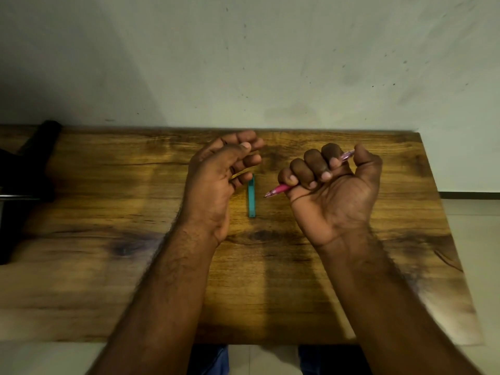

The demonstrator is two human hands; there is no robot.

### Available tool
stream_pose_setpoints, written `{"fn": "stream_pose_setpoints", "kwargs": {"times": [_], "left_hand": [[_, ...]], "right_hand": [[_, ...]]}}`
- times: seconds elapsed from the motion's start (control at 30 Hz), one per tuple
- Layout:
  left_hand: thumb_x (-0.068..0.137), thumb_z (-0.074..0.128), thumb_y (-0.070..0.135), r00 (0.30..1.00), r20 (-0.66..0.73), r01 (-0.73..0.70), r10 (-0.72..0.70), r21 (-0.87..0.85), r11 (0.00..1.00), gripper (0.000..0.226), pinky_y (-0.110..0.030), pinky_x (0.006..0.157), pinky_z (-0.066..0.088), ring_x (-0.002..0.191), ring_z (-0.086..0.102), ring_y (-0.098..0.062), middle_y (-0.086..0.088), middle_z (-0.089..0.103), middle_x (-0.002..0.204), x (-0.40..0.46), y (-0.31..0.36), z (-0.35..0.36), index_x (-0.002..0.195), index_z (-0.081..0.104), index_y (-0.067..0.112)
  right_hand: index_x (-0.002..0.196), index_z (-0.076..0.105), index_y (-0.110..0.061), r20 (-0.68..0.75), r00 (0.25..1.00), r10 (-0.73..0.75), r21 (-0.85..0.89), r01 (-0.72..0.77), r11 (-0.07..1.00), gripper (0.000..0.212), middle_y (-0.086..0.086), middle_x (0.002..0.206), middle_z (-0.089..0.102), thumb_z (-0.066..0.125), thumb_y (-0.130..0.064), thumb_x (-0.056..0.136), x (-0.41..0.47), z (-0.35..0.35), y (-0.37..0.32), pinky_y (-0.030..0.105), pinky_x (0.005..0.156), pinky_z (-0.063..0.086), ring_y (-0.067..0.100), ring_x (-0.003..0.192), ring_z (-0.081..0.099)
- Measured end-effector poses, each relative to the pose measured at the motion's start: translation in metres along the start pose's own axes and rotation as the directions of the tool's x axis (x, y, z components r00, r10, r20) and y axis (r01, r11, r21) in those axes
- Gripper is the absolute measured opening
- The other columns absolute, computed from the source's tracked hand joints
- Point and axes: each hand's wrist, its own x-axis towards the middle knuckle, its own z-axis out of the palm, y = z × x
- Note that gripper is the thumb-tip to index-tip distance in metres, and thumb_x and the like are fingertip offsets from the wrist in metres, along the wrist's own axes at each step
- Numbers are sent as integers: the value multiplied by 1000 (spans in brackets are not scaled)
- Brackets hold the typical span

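At the far left edge we are seeing a dark object resting on the counter, its form too shadowed for us to identify. Moving right, we are holding our left hand above the wooden surface with the palm turned toward the centre; its fingers are curling loosely inward and are gripping nothing, so this hand is relaxed and unloaded. Just beside the lowest fingertip of this hand, a teal pen cap is lying flat on the counter, running lengthwise away from us, with its near end pointing toward our body; we cannot tell whether the fingertip is touching it or hovering just above its far end. Continuing right, the writing tip of a pink pen is pointing down and left toward the cap, near it but apart from it. We are grasping this pen in our right hand, which is clenching into a fist around the barrel with the palm facing us; the four fingers are wrapping over the barrel, and the pale translucent rear end is sticking out between the index finger and the thumb at the upper right. The pen is held clear of the counter. Behind the counter a pale, speckled wall is standing, and at the right edge a light floor is showing.
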Motion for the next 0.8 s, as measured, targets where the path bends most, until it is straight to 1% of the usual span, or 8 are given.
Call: {"fn": "stream_pose_setpoints", "kwargs": {"times": [0.17,0.27,0.4,0.5,0.67,0.8], "left_hand": [[102,54,15,1000,2,-8,8,6,1000,24,-33,86,53,99,73,-15,0,81,112,0,-1,0,106,75,24],[101,54,16,1000,5,-13,13,3,1000,23,-33,85,53,99,73,-15,0,81,112,1,-1,0,106,75,24],[98,56,20,1000,9,-16,16,9,1000,22,-33,85,53,100,73,-15,1,81,113,1,-3,-1,107,75,24],[95,57,22,1000,13,-15,15,10,1000,22,-32,85,53,100,73,-15,1,81,114,1,-3,-1,106,76,25],[97,56,21,1000,9,-13,13,8,1000,22,-33,85,53,100,73,-14,1,81,113,1,-3,-2,106,76,25],[98,56,19,1000,10,-12,12,11,1000,22,-33,84,53,100,74,-14,1,81,113,2,-2,-2,106,76,25]], "right_hand": [[66,42,-17,8,1000,1,10,-1,1000,52,-3,52,31,31,-55,100,0,0,-1,31,58,34,15,51,24],[65,42,-17,6,1000,1,-1,-1,1000,49,-3,52,31,31,-51,99,0,0,-1,31,59,33,14,51,23],[67,41,-17,0,1000,5,-5,-5,1000,49,-3,53,30,32,-54,99,0,0,0,31,59,32,14,52,23],[66,41,-17,-1,1000,5,-8,-5,1000,48,-4,52,31,32,-51,99,0,1,0,31,58,32,14,52,23],[67,42,-17,-12,1000,-11,-2,11,1000,51,-3,53,31,33,-55,101,-1,3,0,30,57,32,14,52,23],[66,43,-17,-6,1000,-13,-9,13,1000,50,-3,52,32,31,-51,101,-1,2,0,30,56,33,14,51,24]]}}
